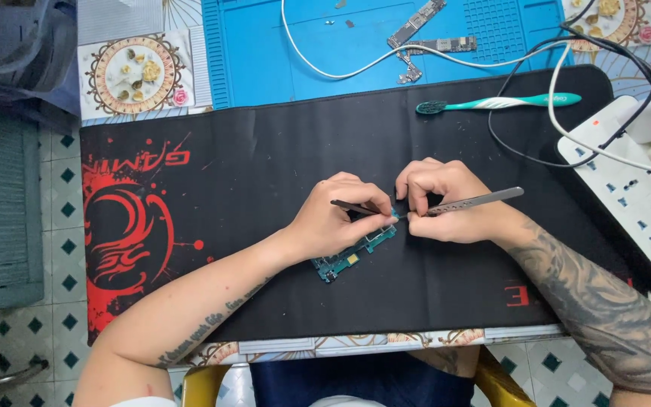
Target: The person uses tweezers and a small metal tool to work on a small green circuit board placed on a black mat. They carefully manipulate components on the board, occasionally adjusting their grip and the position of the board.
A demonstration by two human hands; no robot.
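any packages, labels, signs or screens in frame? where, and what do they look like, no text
No packages, signs or screens.
Black desk mat: covers the table centre, red swirl emblem and red lettering at its left end.
Teal toothbrush: upper right on the mat, small white mark on its handle.

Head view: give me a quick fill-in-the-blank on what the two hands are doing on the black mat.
1. The left hand presses down a small green ____ on the black mat.
2. The right hand holds metal ____, tips at the board's upper end.
3. Above the hands lies a green and white ____.
4. The white cable crosses the ____ repair mat.

Missing: circuit board; tweezers; toothbrush; blue
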